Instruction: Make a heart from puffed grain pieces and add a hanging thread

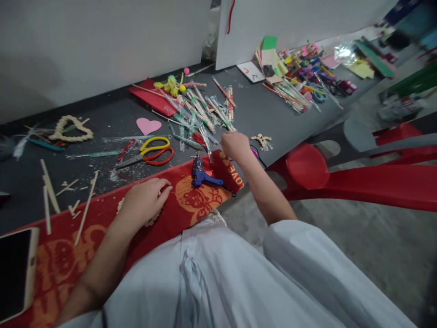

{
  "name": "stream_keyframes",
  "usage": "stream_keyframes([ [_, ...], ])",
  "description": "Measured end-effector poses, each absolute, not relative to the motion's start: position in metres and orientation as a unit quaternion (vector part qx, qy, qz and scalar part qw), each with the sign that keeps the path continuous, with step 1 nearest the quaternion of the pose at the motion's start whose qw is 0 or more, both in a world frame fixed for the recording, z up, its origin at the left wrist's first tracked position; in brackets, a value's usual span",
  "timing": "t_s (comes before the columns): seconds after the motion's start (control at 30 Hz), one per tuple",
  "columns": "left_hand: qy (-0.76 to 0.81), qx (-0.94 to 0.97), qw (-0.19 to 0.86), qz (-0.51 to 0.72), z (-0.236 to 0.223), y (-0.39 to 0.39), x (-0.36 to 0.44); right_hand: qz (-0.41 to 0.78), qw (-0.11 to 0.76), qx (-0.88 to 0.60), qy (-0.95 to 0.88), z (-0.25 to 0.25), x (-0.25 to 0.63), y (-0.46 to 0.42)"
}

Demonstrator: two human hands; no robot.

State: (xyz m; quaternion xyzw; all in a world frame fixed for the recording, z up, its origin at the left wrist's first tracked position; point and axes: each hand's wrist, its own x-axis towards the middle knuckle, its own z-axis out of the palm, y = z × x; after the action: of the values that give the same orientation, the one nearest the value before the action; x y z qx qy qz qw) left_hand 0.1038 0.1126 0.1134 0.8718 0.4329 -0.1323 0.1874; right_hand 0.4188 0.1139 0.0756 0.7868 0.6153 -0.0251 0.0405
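My left hand (146, 200) lies palm down with loosely bent fingers over a cream knobbly piece, mostly hidden beneath it, on the red patterned towel (172, 214). My right hand (236, 145) is closed at the near ends of a pile of plastic-wrapped chopsticks (201, 107); its fingertips are hidden. Between the hands, a blue glue gun (205, 176) lies on the towel. Scissors (155, 152) with yellow and red handles rest just beyond it. To the right of my right hand sits a small cream braided piece (262, 140).
A triangular cream frame (72, 129), broken stick pieces (83, 209) and a pink paper heart (149, 126) lie on the left side. A phone or tablet (20, 273) is at the near left. Craft supplies (307, 68) crowd the far right. Red chairs (307, 166) stand beside the table.
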Motion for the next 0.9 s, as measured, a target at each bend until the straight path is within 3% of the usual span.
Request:
stream_keyframes([
  [0.1,0.443,0.866,0.197,-0.121,0.112,0.113,0.095,-0.039,0.147,0.777,0.611,0.084,0.437,0.144],
  [0.33,0.467,0.851,0.217,-0.103,0.108,0.115,0.076,-0.076,0.236,0.779,0.576,0.083,0.456,0.182],
  [0.9,0.483,0.838,0.220,-0.126,0.115,0.112,0.071,-0.077,0.264,0.812,0.515,0.077,0.467,0.194],
])
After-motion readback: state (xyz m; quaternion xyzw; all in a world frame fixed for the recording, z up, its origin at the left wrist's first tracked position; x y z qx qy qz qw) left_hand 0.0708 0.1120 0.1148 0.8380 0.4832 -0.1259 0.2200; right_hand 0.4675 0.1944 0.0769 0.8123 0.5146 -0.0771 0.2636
